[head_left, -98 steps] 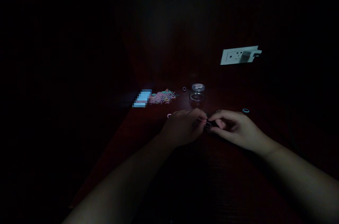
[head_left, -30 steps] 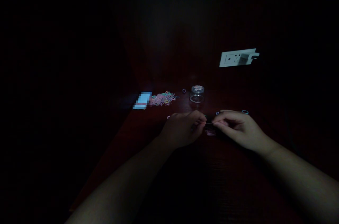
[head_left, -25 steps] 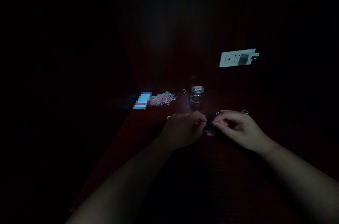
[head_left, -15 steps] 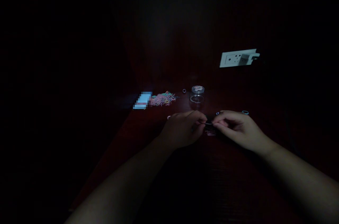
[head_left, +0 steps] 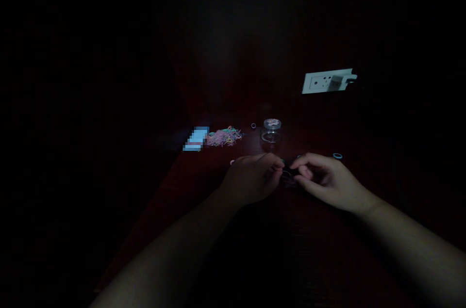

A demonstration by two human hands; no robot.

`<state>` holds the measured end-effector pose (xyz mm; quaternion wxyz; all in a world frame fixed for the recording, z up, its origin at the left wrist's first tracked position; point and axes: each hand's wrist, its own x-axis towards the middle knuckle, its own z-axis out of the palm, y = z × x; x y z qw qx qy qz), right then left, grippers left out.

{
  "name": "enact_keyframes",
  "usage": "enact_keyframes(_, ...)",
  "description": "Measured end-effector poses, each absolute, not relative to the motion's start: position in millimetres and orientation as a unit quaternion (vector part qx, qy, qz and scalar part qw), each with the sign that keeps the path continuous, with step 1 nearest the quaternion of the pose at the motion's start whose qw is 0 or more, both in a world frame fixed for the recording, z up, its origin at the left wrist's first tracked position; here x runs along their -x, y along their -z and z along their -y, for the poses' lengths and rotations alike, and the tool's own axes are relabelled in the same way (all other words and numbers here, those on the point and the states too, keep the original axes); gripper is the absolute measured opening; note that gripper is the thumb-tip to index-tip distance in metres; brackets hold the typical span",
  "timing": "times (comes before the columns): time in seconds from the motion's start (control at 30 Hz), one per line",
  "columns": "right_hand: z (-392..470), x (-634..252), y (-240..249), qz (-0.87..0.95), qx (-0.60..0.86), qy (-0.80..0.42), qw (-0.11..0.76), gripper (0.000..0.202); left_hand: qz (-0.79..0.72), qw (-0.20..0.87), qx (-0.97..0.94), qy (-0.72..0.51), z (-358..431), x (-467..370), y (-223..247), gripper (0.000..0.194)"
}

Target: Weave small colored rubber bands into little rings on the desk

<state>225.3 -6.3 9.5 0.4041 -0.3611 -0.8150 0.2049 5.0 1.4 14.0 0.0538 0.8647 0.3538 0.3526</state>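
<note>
My left hand (head_left: 255,177) is pinched at the fingertips around a thin, pale elastic band (head_left: 287,172), which curves out to the right. Just across from it, my right hand (head_left: 325,179) has its thumb and forefinger apart, with nothing visible between them. Below the fingertips lies a small dim pinkish cluster of bands (head_left: 290,183). A bit of green shows by the left fingertips, partly hidden.
Behind my hands stands a clear round jar (head_left: 271,136) with a decorated lid. Left of it are a heap of colourful elastic bands (head_left: 224,137) and a bright blurred screen (head_left: 196,138). A blue ring-shaped band (head_left: 337,156) lies to the right. A wall socket (head_left: 325,81) holds a plug.
My right thumb and forefinger have parted and released the band's right end. The band, stretched between both hands before, now curves from my left fingertips. My left hand has hardly moved.
</note>
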Motion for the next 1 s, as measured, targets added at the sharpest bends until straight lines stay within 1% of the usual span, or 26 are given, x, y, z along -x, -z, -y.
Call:
enact_keyframes(0.23, 5.1, -227.4, -6.2, 0.816, 0.363, -0.217, 0.393, 0.018, -0.355, 0.052, -0.863, -0.356, -0.9, -5.3, -15.4, 0.01)
enact_keyframes(0.43, 4.4, -225.7, -8.2, 0.815, 0.368, -0.218, 0.392, 0.015, -0.358, 0.057, -0.864, -0.348, 0.3, -6.3, -17.0, 0.01)
enact_keyframes(1.0, 8.0, -221.0, -13.6, 0.802, 0.368, -0.214, 0.418, 0.019, -0.354, 0.057, -0.868, -0.344, -1.1, -4.6, -14.3, 0.011)
